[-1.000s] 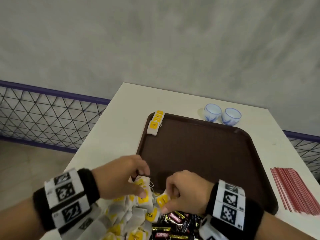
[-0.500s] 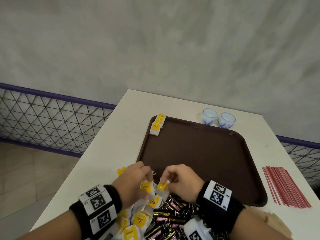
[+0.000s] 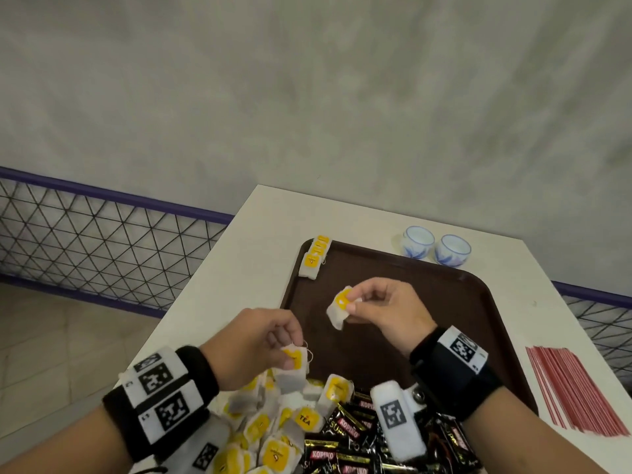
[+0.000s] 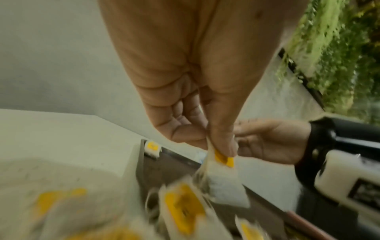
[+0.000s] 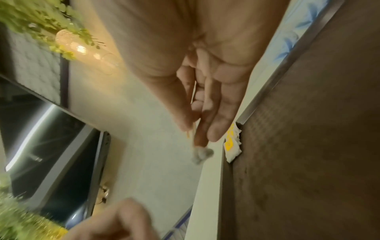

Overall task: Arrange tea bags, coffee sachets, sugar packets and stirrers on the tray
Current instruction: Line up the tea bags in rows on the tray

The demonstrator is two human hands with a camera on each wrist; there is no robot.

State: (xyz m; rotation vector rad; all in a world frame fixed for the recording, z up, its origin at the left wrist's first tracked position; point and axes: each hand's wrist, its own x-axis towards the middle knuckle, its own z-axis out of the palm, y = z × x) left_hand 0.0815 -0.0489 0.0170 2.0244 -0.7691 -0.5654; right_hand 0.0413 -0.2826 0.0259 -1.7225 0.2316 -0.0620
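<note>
My right hand (image 3: 355, 304) pinches a white tea bag with a yellow tag (image 3: 339, 306) above the near left part of the brown tray (image 3: 444, 302). My left hand (image 3: 290, 354) pinches another tea bag (image 3: 293, 367) by its yellow tag (image 4: 223, 158), just above the pile of tea bags (image 3: 266, 429) at the table's near edge. A short row of tea bags (image 3: 314, 256) lies in the tray's far left corner. Black coffee sachets (image 3: 345, 436) are heaped beside the tea bag pile. Red stirrers (image 3: 578, 388) lie right of the tray.
Two small white and blue cups (image 3: 436, 246) stand on the white table (image 3: 239, 268) behind the tray. A mesh railing (image 3: 102, 241) runs past the table's left side, and a grey wall (image 3: 307, 97) rises behind.
Both hands have lifted out of the pile, each with a tea bag. The right hand has moved forward over the tray; the left has risen just above the pile.
</note>
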